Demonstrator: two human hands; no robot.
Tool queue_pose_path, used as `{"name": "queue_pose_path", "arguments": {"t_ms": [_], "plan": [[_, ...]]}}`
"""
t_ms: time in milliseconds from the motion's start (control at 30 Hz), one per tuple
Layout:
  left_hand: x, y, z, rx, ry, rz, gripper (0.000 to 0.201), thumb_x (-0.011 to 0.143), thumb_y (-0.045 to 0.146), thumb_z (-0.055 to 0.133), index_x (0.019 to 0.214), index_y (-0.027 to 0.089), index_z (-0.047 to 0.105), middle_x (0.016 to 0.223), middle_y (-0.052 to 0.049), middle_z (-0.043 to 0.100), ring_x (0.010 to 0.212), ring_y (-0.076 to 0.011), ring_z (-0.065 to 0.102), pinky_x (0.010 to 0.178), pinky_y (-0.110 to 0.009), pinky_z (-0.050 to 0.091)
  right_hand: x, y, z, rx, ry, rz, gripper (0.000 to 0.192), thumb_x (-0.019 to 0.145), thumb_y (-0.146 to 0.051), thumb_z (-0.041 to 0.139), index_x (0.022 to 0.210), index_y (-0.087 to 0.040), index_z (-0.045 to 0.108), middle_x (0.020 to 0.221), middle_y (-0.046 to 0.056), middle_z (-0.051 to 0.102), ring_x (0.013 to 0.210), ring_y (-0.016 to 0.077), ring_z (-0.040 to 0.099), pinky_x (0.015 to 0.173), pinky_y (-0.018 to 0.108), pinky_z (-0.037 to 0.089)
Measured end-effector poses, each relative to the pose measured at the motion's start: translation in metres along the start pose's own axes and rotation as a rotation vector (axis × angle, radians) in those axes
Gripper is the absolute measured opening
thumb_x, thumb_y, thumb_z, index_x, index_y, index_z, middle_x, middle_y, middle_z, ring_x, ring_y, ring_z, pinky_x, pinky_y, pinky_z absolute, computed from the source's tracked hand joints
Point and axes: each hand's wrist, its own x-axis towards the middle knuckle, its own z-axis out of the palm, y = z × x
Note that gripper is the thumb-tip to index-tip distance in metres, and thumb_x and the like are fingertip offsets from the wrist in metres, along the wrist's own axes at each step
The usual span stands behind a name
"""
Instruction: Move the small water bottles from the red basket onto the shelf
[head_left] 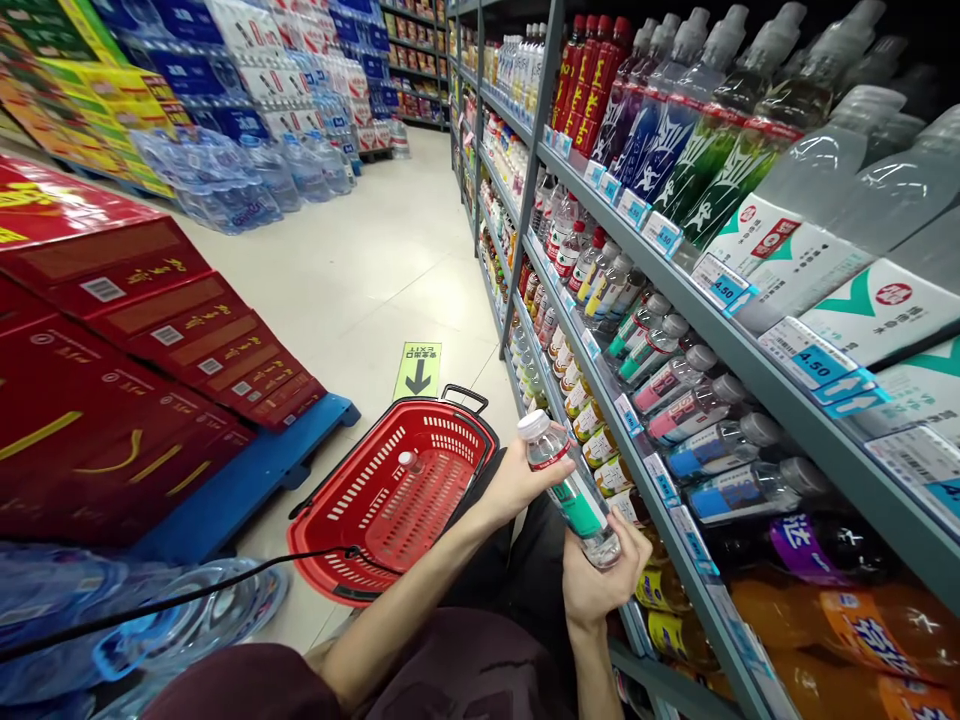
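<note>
A clear bottle (581,507) with a white cap and a green-and-white label is held tilted in front of my body. My left hand (519,478) grips it just below the cap, thumb across the neck. Around its base, the fingers of my right hand (606,565) are closed. Below and to the left, a red shopping basket (358,460) sits on the floor near my legs. Inside it lies a small clear bottle with a white cap (407,459).
Shelves of drink bottles with price tags (726,283) rise close on my right. Stacked red cartons (150,330) stand on a blue pallet (247,480) to the left. A green exit sticker (418,368) marks the aisle floor. Shrink-wrapped water packs (217,180) line the far left.
</note>
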Motion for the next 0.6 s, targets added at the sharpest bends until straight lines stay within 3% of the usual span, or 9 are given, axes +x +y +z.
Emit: {"name": "queue_pose_path", "arguments": {"t_ms": [133, 233, 367, 500, 600], "plan": [[-0.001, 0.0, -0.001, -0.017, -0.047, 0.001, 0.062, 0.072, 0.056, 0.09, 0.111, 0.016, 0.063, 0.11, -0.01, 0.074, 0.096, -0.0224, 0.07, 0.09, -0.034, 0.055, -0.005, 0.004, -0.002, -0.067, 0.077, -0.057, 0.041, 0.08, -0.029, 0.092, 0.112, -0.027, 0.066, 0.112, 0.014, 0.07, 0.097, 0.0362, 0.071, 0.083, 0.059, 0.061], [-0.003, 0.002, -0.002, -0.009, -0.075, -0.011, 0.064, 0.07, 0.058, 0.09, 0.109, 0.015, 0.064, 0.107, -0.009, 0.072, 0.095, -0.022, 0.068, 0.087, -0.033, 0.054, -0.008, 0.009, -0.005, -0.147, 0.134, -0.177, 0.045, 0.079, -0.026, 0.093, 0.114, -0.029, 0.066, 0.108, 0.014, 0.07, 0.086, 0.0337, 0.068, 0.074, 0.057, 0.059], [-0.01, 0.012, -0.004, 0.073, -0.103, -0.053, 0.069, 0.062, 0.057, 0.095, 0.109, 0.016, 0.064, 0.097, -0.005, 0.068, 0.087, -0.019, 0.064, 0.083, -0.031, 0.052, -0.009, 0.019, -0.005, -0.168, 0.214, -0.325, 0.052, 0.078, -0.024, 0.094, 0.12, -0.031, 0.066, 0.105, 0.013, 0.067, 0.08, 0.0292, 0.063, 0.063, 0.049, 0.056], [-0.023, 0.021, -0.006, 0.106, -0.107, -0.047, 0.067, 0.057, 0.048, 0.099, 0.103, 0.014, 0.063, 0.09, -0.003, 0.065, 0.081, -0.0155, 0.06, 0.077, -0.028, 0.05, -0.004, 0.03, -0.003, -0.113, 0.344, -0.448, 0.053, 0.076, -0.023, 0.096, 0.121, -0.027, 0.068, 0.1, 0.01, 0.066, 0.079, 0.0241, 0.062, 0.063, 0.04, 0.053], [-0.031, 0.023, -0.01, 0.091, -0.087, -0.011, 0.066, 0.056, 0.042, 0.099, 0.104, 0.014, 0.063, 0.091, -0.003, 0.067, 0.08, -0.0148, 0.061, 0.076, -0.027, 0.05, 0.0, 0.034, -0.008, -0.04, 0.234, -0.404, 0.053, 0.082, -0.025, 0.091, 0.129, -0.025, 0.065, 0.107, 0.013, 0.066, 0.088, 0.0261, 0.066, 0.071, 0.043, 0.056]]}}
